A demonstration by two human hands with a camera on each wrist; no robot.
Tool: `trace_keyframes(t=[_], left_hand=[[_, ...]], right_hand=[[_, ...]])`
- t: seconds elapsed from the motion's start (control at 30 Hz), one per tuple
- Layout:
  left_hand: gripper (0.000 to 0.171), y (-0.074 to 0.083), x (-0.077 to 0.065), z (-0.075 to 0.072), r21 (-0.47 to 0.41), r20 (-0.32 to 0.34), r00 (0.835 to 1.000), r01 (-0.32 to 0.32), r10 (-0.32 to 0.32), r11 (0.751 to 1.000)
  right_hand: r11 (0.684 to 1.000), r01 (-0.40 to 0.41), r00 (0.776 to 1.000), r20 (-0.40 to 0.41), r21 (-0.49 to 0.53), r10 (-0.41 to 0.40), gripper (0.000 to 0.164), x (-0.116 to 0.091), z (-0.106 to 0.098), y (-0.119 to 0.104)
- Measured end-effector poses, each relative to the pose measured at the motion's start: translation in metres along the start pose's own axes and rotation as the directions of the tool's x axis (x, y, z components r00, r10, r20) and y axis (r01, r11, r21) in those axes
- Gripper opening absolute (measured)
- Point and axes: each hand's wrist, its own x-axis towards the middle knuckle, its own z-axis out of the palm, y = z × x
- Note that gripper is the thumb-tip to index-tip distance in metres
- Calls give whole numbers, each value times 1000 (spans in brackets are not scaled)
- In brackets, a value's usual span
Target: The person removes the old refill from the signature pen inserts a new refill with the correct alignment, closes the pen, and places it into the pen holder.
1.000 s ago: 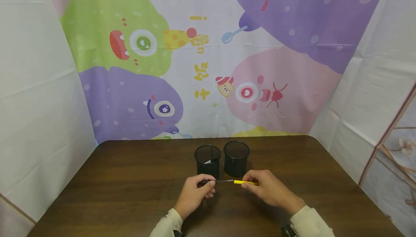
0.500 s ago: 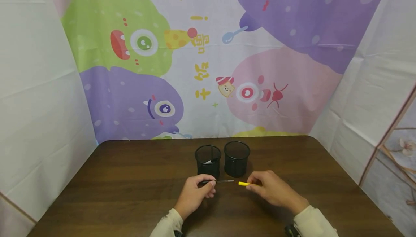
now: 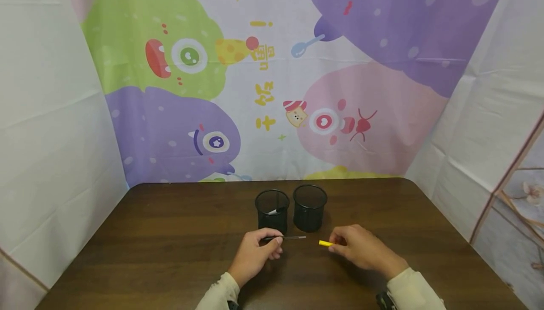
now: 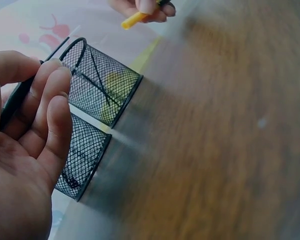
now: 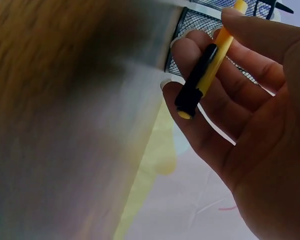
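Observation:
My left hand [image 3: 254, 254] pinches a pen's black grip section [image 4: 19, 97] between thumb and fingers. From it a thin refill [image 3: 295, 238] with a pale end points right, toward my other hand. My right hand [image 3: 363, 249] holds a yellow pen barrel [image 5: 219, 62] between thumb and fingers; a black clip [image 5: 197, 72] and black collar show in the right wrist view. The barrel's free end faces the refill, and a gap separates the two parts. Fingers hide some of each part. Both hands are above the table, in front of two mesh pen holders.
The left black mesh pen holder [image 3: 272, 225] contains a white item [image 3: 274, 211] and something dark. Close beside it stands the right mesh pen holder [image 3: 309, 220]. A brown wooden table [image 3: 178, 244] lies beneath, with a cartoon-printed cloth [image 3: 263, 154] behind it.
My right hand has moved right with the yellow barrel, widening the gap from the refill's end. The left hand has stayed nearly still, and so have both pen holders.

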Motion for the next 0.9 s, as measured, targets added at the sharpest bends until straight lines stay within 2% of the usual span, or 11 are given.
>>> trace_keyframes(t=[0.3, 0.9], left_hand=[[21, -3, 2, 0, 19, 15, 1000, 11, -12, 1000], [20, -4, 2, 0, 23, 21, 1000, 16, -16, 1000]], right_hand=[[999, -17, 1000, 15, -44, 18, 13, -2, 4, 8], [993, -52, 998, 16, -103, 53, 17, -2, 2, 9]])
